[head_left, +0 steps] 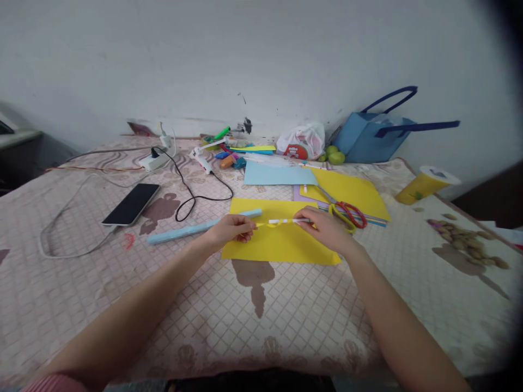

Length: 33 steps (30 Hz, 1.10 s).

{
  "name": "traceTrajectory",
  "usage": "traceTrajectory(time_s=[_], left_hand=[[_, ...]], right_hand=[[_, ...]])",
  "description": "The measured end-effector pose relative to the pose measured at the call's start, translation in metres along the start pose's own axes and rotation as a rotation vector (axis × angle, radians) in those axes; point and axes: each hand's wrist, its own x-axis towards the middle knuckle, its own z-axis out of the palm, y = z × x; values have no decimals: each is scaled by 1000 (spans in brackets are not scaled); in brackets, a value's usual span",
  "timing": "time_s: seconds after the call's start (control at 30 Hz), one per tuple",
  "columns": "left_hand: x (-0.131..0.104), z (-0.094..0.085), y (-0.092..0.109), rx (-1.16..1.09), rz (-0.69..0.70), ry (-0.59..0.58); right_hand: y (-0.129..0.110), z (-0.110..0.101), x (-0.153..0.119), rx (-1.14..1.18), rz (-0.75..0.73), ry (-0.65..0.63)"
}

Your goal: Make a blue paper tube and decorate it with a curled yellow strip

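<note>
Yellow paper lies on the table, partly hidden by both hands; whether the thin yellow strip winds around the white stick is hard to tell. Patterned cloth lies open toward the near edge — scissors sit just right. Above the sheet, the left hand pinches the strip — the right hand grasps the stick.

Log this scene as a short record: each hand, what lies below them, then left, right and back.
Left hand: pinching a yellow strip
Right hand: holding a thin white stick
Below: yellow sheet
Left: pale blue roll, phone
Right: scissors, paper-towel-like roll
Back: light blue sheet, blue bag
</note>
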Motion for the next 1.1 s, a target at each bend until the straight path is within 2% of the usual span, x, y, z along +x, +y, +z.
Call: traceTrajectory(time_s=[0.13,0.33,0.67,0.83,1.1], left_hand=[[-1,-1,2,34,8,18],[-2,-5,12,40,-8,105],[-3,-10,17,35,6,126],[-3,-10,17,33,7,127],[-4,-15,21,5,8,158]], right_hand=[[2,0,1,-52,10,45],[13,-2,2,-111,0,108],[11,-3,1,-125,10,205],[12,-2,0,-86,20,177],[9,-6,1,-85,-107,191]])
